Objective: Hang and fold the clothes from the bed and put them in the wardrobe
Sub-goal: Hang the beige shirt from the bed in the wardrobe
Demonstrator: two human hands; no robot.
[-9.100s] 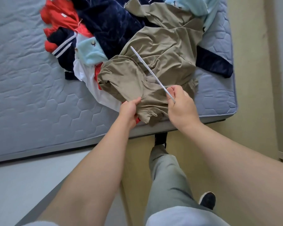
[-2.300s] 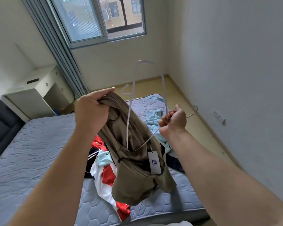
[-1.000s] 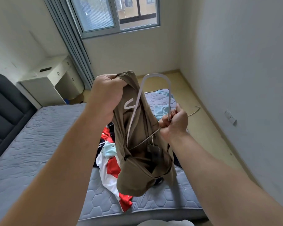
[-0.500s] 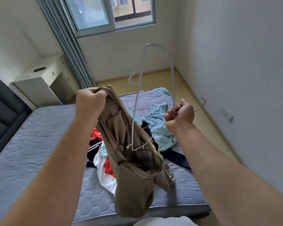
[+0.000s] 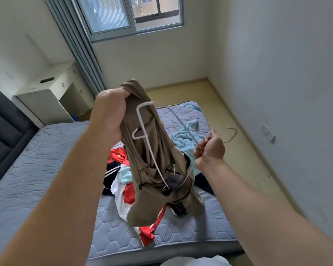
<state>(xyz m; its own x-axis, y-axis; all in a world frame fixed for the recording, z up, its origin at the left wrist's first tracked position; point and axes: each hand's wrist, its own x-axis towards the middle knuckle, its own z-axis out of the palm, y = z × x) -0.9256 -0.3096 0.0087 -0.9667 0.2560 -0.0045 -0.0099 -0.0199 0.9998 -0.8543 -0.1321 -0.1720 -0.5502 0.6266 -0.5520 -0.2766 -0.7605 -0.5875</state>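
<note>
Hanging khaki garment (image 5: pixel 152 169), held bunched above bed (image 5: pixel 46 169) | left hand (image 5: pixel 110 112) fists its top edge | right hand (image 5: pixel 210 148) pinches white hanger (image 5: pixel 142 129) by the neck, one end inside garment | next, likely: seat both shoulders, then to the wardrobe, out of view.

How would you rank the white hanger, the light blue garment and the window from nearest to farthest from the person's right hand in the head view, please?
1. white hanger: gripped by the right hand itself.
2. light blue garment: on the bed, just beyond the hand to its left.
3. window: far across the room, at the top.
</note>
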